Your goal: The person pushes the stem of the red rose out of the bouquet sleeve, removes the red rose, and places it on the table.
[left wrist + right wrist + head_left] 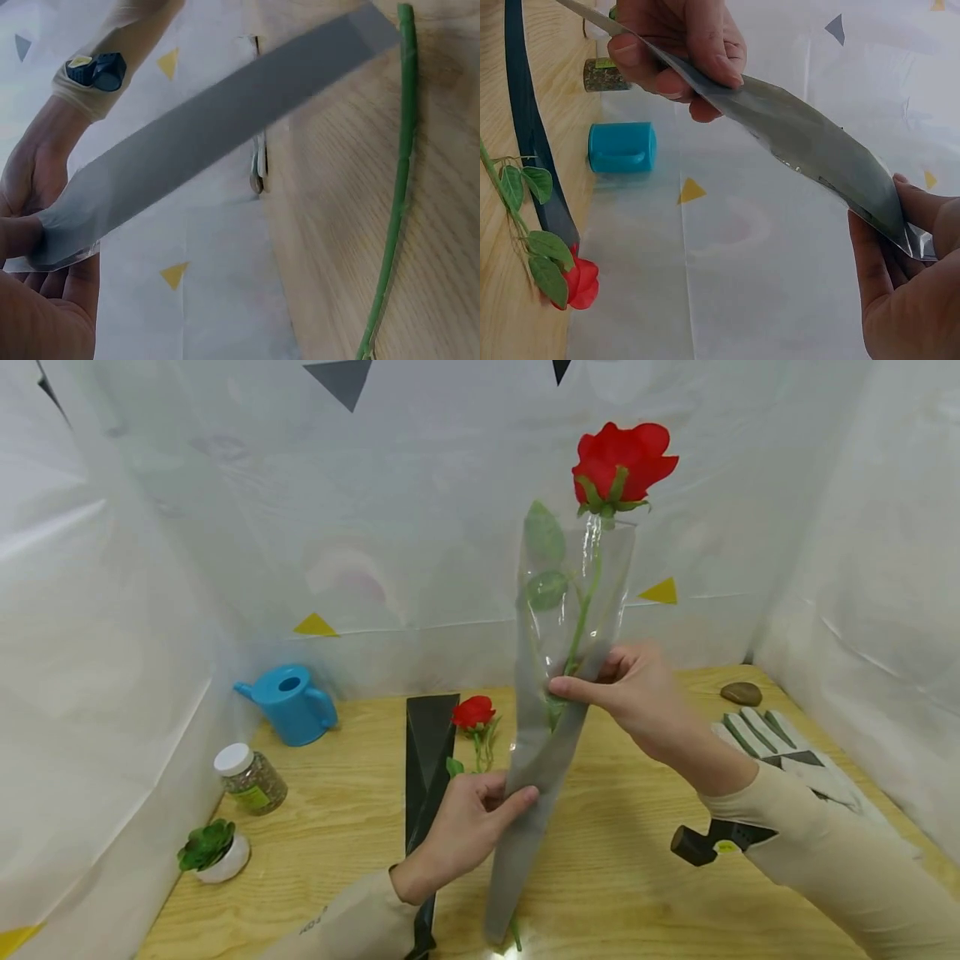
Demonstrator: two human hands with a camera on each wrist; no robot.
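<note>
Both hands hold a long red rose [622,464] upright in a tapered grey-and-clear plastic sleeve [536,777], its lower tip near the light wooden table [615,877]. The left hand [468,831] pinches the sleeve's lower part, thumb against curled fingers. The right hand [633,693] grips it higher up, fingers clamped around the stem. A second red rose [474,714] lies beside a flat black sleeve [427,735].

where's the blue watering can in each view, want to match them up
Head: blue watering can stands at the table's far left, by the white wall.
Left wrist: not in it.
Right wrist: left of centre, turned sideways, below the left hand.
Shared landmark: the grey wrapping sleeve, in all three.
</note>
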